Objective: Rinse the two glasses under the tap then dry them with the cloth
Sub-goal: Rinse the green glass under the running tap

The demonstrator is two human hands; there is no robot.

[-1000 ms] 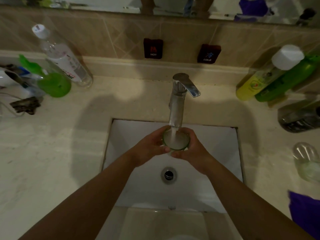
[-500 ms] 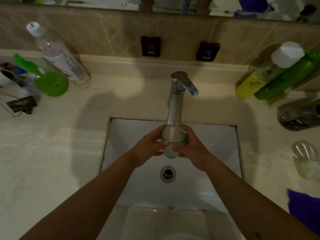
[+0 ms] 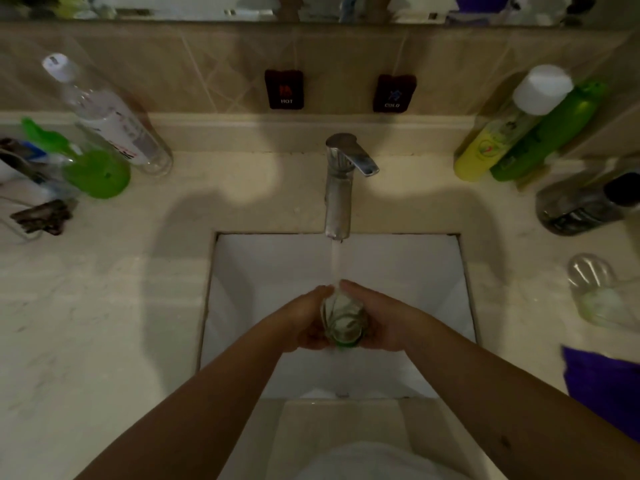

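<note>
Both of your bare forearms reached forward from the lower edge of the view and converged at the centre. Your left hand [image 3: 308, 322] and right hand [image 3: 381, 320] faced each other, palms inward, cupped on opposite sides of the glass [image 3: 343, 318] held between them. The fingers of each hand pointed away from you, their tips nearly meeting.

Single head-worn view, wide-angle, tilted steeply down over sink [image 3: 277, 271] from the near edge. Faces tiled wall beyond tap [image 3: 337, 188]. Close: forearms enter from bottom corners, hands mid-frame. Tabletop [image 3: 104, 306] bends at both sides.
</note>
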